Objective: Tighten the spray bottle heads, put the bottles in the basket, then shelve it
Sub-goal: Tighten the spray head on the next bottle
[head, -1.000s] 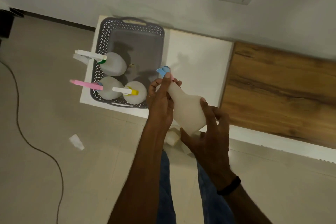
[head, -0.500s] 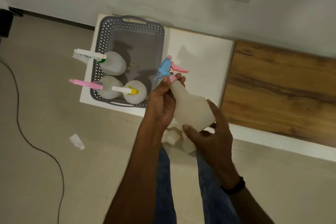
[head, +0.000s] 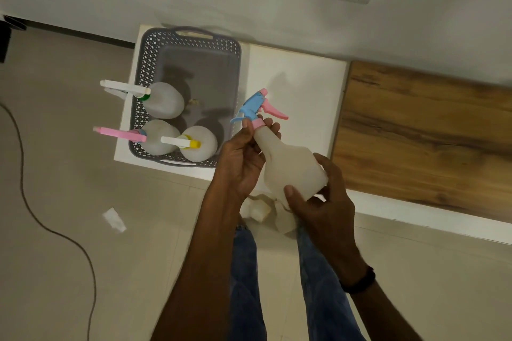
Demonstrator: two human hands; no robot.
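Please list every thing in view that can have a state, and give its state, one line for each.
Grey perforated plastic basket: on the white shelf top, holding three bottles.
Translucent white spray bottle with blue-and-pink head: held tilted, outside the basket.
Left hand: gripping the bottle's neck at the pink collar.
Right hand: holding the bottle's base.

Your white low table [head: 293, 86] sits against the wall, grey basket [head: 235, 86] on its left end. Wooden surface [head: 421, 135] adjoins right. Floor [head: 55, 271] carries a cable [head: 33, 210] and paper scrap [head: 114, 219].
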